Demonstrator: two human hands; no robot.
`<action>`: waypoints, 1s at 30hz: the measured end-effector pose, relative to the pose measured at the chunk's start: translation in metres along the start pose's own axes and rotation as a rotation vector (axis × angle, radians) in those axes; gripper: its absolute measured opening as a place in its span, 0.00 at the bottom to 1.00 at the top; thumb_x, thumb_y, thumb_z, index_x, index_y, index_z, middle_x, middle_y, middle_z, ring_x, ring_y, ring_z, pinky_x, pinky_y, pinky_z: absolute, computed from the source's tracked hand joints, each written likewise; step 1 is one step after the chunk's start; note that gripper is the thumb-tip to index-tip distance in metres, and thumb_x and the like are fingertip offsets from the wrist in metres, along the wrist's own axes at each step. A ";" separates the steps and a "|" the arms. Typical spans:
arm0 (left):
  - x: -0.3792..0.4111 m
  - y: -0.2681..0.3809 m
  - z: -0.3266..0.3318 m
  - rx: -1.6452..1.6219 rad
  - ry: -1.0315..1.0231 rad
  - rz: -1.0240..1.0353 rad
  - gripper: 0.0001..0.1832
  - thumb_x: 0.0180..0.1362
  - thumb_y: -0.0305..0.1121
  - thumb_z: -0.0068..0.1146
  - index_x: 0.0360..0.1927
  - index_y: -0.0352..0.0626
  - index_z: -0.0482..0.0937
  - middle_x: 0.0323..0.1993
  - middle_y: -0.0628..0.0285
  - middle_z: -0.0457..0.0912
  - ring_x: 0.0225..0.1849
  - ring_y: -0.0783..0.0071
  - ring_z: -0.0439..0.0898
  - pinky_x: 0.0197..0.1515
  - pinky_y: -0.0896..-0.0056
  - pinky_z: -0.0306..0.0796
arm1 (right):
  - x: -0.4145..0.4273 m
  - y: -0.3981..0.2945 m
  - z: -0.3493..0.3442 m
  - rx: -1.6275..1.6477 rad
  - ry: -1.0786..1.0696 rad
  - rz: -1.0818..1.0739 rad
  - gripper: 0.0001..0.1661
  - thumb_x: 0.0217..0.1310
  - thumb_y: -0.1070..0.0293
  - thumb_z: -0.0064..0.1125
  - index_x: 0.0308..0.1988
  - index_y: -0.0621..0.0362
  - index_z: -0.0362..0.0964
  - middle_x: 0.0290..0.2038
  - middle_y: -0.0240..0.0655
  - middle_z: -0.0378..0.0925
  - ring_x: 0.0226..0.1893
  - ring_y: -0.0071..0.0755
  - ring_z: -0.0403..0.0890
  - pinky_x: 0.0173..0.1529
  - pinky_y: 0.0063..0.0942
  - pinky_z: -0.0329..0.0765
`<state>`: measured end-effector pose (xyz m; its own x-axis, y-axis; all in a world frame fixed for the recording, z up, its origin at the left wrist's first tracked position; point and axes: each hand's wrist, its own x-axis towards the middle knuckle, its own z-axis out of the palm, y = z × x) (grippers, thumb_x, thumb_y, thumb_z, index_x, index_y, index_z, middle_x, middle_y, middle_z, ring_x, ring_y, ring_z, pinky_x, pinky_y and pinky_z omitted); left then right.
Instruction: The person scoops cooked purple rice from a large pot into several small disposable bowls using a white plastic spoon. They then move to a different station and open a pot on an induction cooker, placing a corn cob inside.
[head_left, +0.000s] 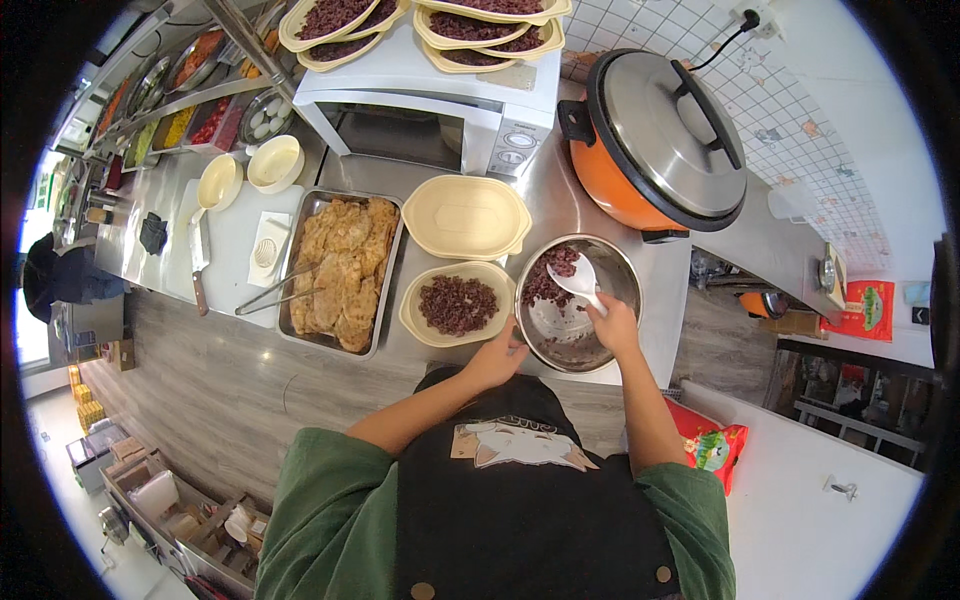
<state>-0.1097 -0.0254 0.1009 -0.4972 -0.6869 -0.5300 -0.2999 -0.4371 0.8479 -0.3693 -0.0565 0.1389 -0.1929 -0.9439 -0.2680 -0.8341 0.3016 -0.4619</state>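
My right hand (616, 324) grips the handle of a white plastic rice paddle (576, 277). The paddle's blade is in a stainless steel bowl (631, 262), against dark purple cooked rice (544, 285) on the bowl's left side. My left hand (496, 355) is between that bowl and a cream takeout container (411, 330), its fingertips at the container's lower right edge. Purple rice (459, 305) lies in the middle of this container. Just behind it sits an empty cream container (466, 217). Whether my left fingers press on the container or the bowl, I cannot tell.
A metal tray (285, 330) of cooked meat pieces (345, 270) with tongs (277, 298) stands left. Farther left lie an egg slicer (266, 251) and a knife (200, 259). Behind are a microwave (405, 135) bearing rice-filled containers (491, 34) and an orange cooker (611, 180).
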 end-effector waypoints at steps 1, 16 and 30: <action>-0.003 0.001 -0.002 -0.072 -0.001 -0.029 0.42 0.63 0.38 0.52 0.73 0.37 0.42 0.42 0.49 0.82 0.34 0.63 0.83 0.41 0.66 0.76 | -0.001 0.003 0.000 0.050 0.004 0.002 0.20 0.54 0.59 0.61 0.47 0.54 0.79 0.37 0.52 0.81 0.40 0.58 0.81 0.46 0.44 0.77; -0.042 -0.099 -0.080 -0.405 0.329 -0.544 0.26 0.65 0.51 0.50 0.53 0.38 0.72 0.40 0.55 0.82 0.29 0.69 0.82 0.29 0.70 0.76 | -0.055 0.037 -0.010 0.332 0.114 -0.012 0.23 0.52 0.65 0.68 0.48 0.62 0.78 0.43 0.48 0.82 0.45 0.40 0.84 0.49 0.30 0.77; -0.044 -0.113 -0.108 -0.730 0.632 -0.196 0.11 0.69 0.36 0.47 0.46 0.38 0.68 0.37 0.58 0.78 0.27 0.68 0.84 0.25 0.75 0.78 | -0.063 -0.116 0.017 -0.310 -0.208 -0.288 0.15 0.57 0.62 0.55 0.43 0.57 0.75 0.32 0.46 0.80 0.33 0.51 0.83 0.39 0.46 0.78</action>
<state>0.0344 -0.0082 0.0269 0.0986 -0.6551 -0.7491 0.3519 -0.6811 0.6420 -0.2513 -0.0297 0.1952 0.1499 -0.9268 -0.3443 -0.9595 -0.0524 -0.2768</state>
